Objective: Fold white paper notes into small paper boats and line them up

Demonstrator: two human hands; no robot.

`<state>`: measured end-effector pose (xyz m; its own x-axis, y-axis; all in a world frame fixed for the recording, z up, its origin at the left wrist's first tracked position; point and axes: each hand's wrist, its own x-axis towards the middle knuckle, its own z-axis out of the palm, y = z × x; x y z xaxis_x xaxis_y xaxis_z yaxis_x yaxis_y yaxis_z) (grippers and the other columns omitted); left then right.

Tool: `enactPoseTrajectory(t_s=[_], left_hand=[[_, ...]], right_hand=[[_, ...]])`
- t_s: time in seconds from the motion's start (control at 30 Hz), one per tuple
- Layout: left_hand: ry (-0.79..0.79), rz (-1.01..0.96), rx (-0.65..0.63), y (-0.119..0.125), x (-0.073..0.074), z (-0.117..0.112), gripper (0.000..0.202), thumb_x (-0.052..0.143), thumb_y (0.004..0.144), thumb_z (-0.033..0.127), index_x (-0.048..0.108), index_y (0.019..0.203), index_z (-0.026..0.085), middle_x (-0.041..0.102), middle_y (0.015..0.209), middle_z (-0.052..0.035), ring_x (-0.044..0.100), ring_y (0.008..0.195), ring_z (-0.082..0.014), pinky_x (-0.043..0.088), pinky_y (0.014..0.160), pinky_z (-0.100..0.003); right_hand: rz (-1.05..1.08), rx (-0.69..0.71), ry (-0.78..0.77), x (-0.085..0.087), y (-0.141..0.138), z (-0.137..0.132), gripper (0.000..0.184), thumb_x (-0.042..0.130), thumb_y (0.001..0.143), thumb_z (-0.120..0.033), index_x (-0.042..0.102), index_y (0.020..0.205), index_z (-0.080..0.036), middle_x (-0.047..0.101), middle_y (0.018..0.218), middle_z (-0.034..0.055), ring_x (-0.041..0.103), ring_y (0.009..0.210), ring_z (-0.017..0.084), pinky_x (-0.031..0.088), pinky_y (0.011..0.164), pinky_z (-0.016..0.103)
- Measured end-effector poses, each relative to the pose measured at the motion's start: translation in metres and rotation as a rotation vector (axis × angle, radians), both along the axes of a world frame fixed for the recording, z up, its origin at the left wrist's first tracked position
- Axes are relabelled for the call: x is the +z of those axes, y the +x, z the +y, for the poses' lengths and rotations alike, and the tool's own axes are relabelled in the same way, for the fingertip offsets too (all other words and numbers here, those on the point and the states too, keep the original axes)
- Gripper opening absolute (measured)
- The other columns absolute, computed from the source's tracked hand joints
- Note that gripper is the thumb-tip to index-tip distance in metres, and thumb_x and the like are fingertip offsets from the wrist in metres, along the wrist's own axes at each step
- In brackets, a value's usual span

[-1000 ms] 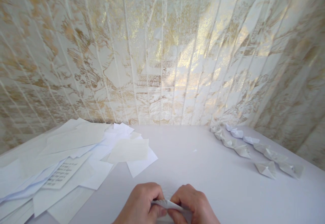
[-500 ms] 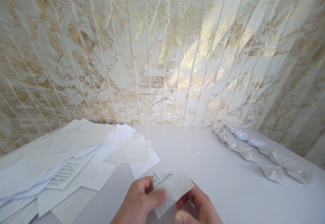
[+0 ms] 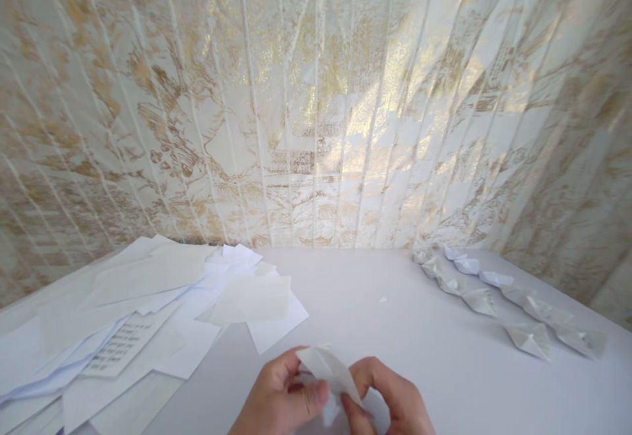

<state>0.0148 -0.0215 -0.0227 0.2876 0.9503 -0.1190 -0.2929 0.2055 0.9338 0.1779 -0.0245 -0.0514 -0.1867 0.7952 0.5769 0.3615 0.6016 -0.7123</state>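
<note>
One folded paper (image 3: 332, 370) here, held over the near side of the white bench (image 3: 345, 290), pretty much in the middle. Left hand (image 3: 281, 395) has thumb and fingers pinching its left part, and the right hand (image 3: 390, 395) is pinching the right edge. Big messy pile of loose sheets (image 3: 148, 277) off to the left, one with printed lines, plus little paper boats (image 3: 529, 341) in rough rows on the right.

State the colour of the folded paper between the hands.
The folded paper is off-white; it shows in the head view, the only one here.
</note>
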Motion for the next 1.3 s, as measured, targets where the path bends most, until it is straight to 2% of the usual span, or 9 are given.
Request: enactPoseTrajectory(t_s=[0.07,0.17,0.27,0.33,0.5,0.63,0.93,1.1,1.3], left_hand=[[0.212,0.265,0.137,-0.011,0.003,0.006,0.029,0.074,0.055,0.031,0.061,0.078,0.018,0.061,0.076,-0.0017,0.054,0.069,-0.0187,0.039,0.064,-0.028],[0.659,0.655,0.266,-0.026,0.005,0.012,0.027,0.064,0.063,0.017,0.060,0.089,0.023,0.060,0.093,-0.0033,0.051,0.086,-0.0223,0.039,0.078,-0.032],[1.118,0.896,0.122,-0.034,0.004,0.014,0.027,0.051,0.074,0.012,0.058,0.098,0.022,0.059,0.094,-0.0057,0.049,0.090,-0.0224,0.040,0.081,-0.034],[1.251,1.011,0.019,-0.035,0.003,0.014,0.026,0.045,0.078,0.011,0.056,0.101,0.020,0.059,0.089,-0.0064,0.050,0.085,-0.0212,0.042,0.077,-0.033],[1.178,1.199,-0.099,-0.031,0.001,0.011,0.017,0.042,0.082,0.012,0.058,0.082,0.018,0.059,0.076,-0.0048,0.049,0.073,-0.0185,0.041,0.069,-0.029],[1.312,1.215,-0.154,-0.030,-0.011,0.015,0.022,0.038,0.085,0.016,0.055,0.070,0.018,0.057,0.070,-0.0041,0.046,0.068,-0.0174,0.037,0.063,-0.029],[1.279,1.275,-0.116,-0.031,-0.037,0.015,0.016,0.046,0.079,0.008,0.058,0.078,0.018,0.058,0.076,-0.0039,0.046,0.068,-0.0165,0.037,0.062,-0.027],[1.027,1.266,-0.112,-0.031,-0.020,0.010,0.027,0.040,0.073,-0.002,0.058,0.067,0.018,0.058,0.073,-0.0026,0.050,0.070,-0.0151,0.037,0.061,-0.023],[0.723,1.212,-0.163,-0.019,0.005,0.008,0.019,0.044,0.073,0.004,0.058,0.070,0.018,0.057,0.078,-0.0017,0.052,0.078,-0.0156,0.039,0.070,-0.025]], right_hand=[[-0.129,0.039,0.347,0.009,0.007,0.009,0.010,0.046,0.075,-0.013,0.049,0.068,-0.020,0.058,0.060,0.0002,0.052,0.056,0.013,0.040,0.051,0.021],[-0.403,0.046,0.550,0.022,0.013,0.017,0.017,0.038,0.079,-0.006,0.049,0.072,-0.018,0.058,0.063,0.0039,0.050,0.057,0.015,0.038,0.054,0.026],[-0.516,0.065,0.622,0.026,0.015,0.017,0.025,0.032,0.086,-0.007,0.047,0.069,-0.017,0.057,0.060,0.0037,0.047,0.054,0.014,0.035,0.054,0.027],[-0.552,0.073,0.629,0.025,0.015,0.016,0.030,0.028,0.090,-0.009,0.045,0.066,-0.017,0.057,0.059,0.0032,0.047,0.054,0.014,0.035,0.055,0.027],[-0.651,0.107,0.503,0.020,0.016,0.016,0.034,0.026,0.091,-0.011,0.043,0.063,-0.019,0.056,0.060,0.0022,0.048,0.054,0.014,0.034,0.056,0.027],[-0.685,0.131,0.415,0.023,0.018,0.016,0.029,0.029,0.086,-0.007,0.047,0.067,-0.019,0.057,0.064,0.0040,0.050,0.060,0.016,0.036,0.059,0.028],[-0.594,0.116,0.419,0.013,0.015,0.014,0.021,0.039,0.083,-0.010,0.054,0.072,-0.019,0.057,0.065,0.0029,0.049,0.063,0.015,0.035,0.060,0.028],[-0.635,0.118,0.167,0.021,0.016,0.011,0.019,0.043,0.082,-0.011,0.058,0.073,-0.018,0.059,0.070,0.0044,0.052,0.067,0.016,0.037,0.063,0.027],[-0.611,0.053,-0.072,0.028,0.007,0.008,0.007,0.059,0.072,-0.012,0.058,0.071,-0.018,0.059,0.073,0.0021,0.052,0.072,0.017,0.038,0.065,0.027]])
